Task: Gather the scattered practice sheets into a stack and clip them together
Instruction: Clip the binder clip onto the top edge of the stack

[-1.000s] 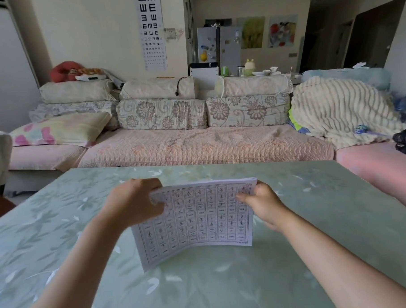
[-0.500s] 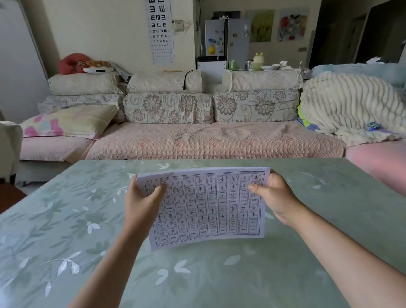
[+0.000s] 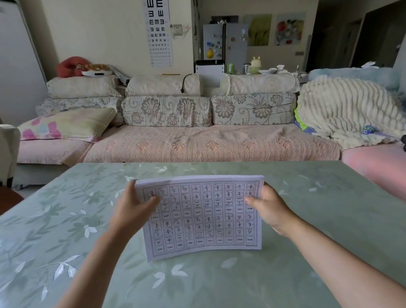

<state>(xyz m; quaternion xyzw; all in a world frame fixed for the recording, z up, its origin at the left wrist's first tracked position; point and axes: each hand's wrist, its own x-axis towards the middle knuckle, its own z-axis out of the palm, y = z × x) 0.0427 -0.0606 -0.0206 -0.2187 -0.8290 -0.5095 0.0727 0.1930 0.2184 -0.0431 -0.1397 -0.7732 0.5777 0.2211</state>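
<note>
A stack of white practice sheets (image 3: 201,216), printed with a grid of characters, stands on its lower edge on the green table (image 3: 61,241), tilted towards me. My left hand (image 3: 132,210) holds the stack's left edge, thumb across the front. My right hand (image 3: 269,206) grips the right edge, thumb on the front. The sheet edges look lined up at the top. No clip is in view.
The table has a pale green leaf-patterned cover and ends just beyond the sheets. A long pink sofa (image 3: 208,144) with floral cushions stands behind it, with a cream blanket (image 3: 349,112) piled at its right end. A white chair arm (image 3: 1,148) sits at the far left.
The sheets went from bent and skewed under my left hand to upright and squared. My left hand shifted to the left edge. The view tipped slightly lower and closer.
</note>
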